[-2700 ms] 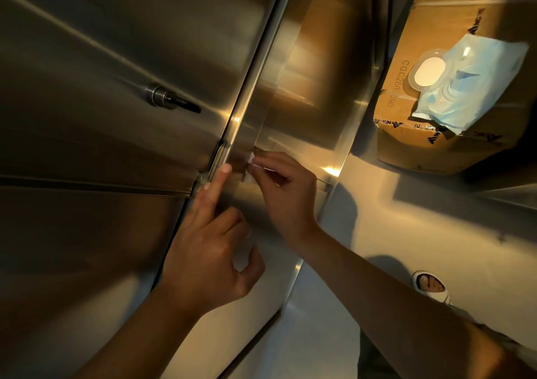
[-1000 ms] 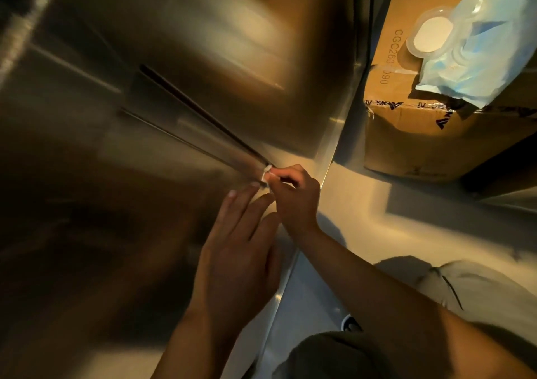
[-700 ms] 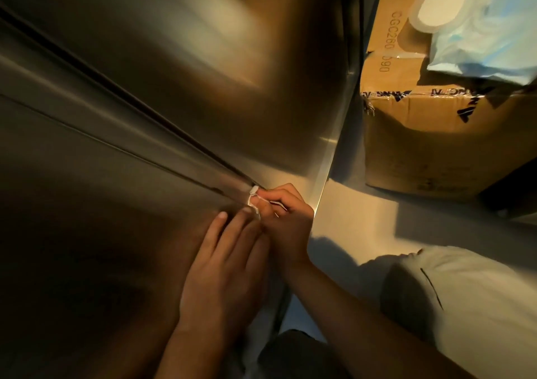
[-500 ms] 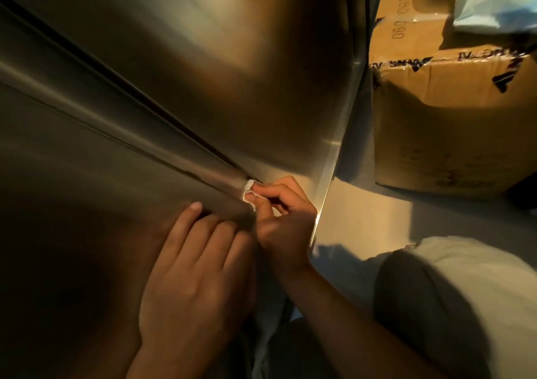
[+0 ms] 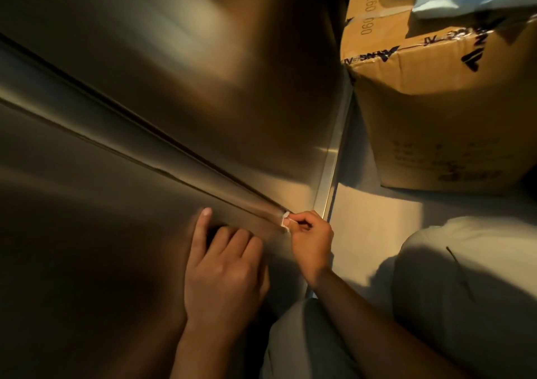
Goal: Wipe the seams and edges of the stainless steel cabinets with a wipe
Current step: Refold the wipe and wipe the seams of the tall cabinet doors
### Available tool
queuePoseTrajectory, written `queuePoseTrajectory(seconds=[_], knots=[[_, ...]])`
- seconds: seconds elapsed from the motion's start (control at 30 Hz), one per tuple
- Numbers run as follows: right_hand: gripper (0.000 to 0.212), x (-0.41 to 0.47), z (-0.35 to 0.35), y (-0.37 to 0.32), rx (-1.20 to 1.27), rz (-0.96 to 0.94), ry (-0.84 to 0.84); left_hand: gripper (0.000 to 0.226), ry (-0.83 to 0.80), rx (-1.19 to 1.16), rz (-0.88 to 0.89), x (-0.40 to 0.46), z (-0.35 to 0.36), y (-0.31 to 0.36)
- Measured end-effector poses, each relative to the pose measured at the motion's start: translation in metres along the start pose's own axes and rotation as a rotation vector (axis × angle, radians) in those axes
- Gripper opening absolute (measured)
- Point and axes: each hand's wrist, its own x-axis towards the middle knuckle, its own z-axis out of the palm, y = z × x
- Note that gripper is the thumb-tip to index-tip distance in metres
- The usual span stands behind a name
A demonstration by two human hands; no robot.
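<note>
Right hand (image 5: 312, 240) pinches folded wipe (image 5: 285, 222) into lower end of cabinet seam (image 5: 174, 143), narrow fold likely reaching crevice. Left hand (image 5: 223, 265) below seam, fingers curled, index straight, apparently bracing on door panel (image 5: 87, 233).

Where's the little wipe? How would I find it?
Find the big steel cabinet and follow its dark seam down to the right. At its end, the right hand pinches the wipe, the only small white thing there.

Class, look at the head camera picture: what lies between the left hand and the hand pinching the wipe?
Only bare steel cabinet panel separates the left hand from the right hand pinching the wipe.
</note>
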Motion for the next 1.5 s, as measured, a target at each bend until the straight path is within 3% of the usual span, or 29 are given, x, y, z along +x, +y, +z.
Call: queuePoseTrajectory(seconds=[0.17,0.37,0.57,0.8,0.93,1.03,1.13,1.5], knots=[[0.018,-0.017,0.012,-0.033,0.048,-0.076,0.066,0.011,0.041,0.037,0.011,-0.001,0.004,0.001],[0.005,-0.043,0.03,-0.129,0.352,-0.346,-0.115,0.016,0.248,-0.151,-0.055,-0.002,0.006,0.0],[0.009,-0.032,0.029,-0.101,0.319,-0.392,-0.055,0.02,0.173,-0.09,-0.006,-0.003,0.005,0.001],[0.018,-0.003,0.012,0.002,0.101,-0.067,0.061,0.013,0.129,-0.057,0.01,-0.004,0.005,-0.001],[0.013,0.018,0.002,0.054,-0.001,0.197,0.122,0.016,0.152,-0.083,0.03,-0.006,0.005,-0.003],[0.01,0.026,-0.005,0.075,-0.075,0.293,0.134,0.02,0.172,-0.089,0.038,-0.01,0.006,-0.005],[0.012,0.029,-0.006,0.079,-0.104,0.32,0.127,0.028,0.183,-0.08,0.043,-0.013,0.008,-0.005],[0.01,0.001,0.01,0.0,-0.042,0.146,0.092,0.014,0.212,-0.029,0.011,-0.012,0.017,-0.003]])
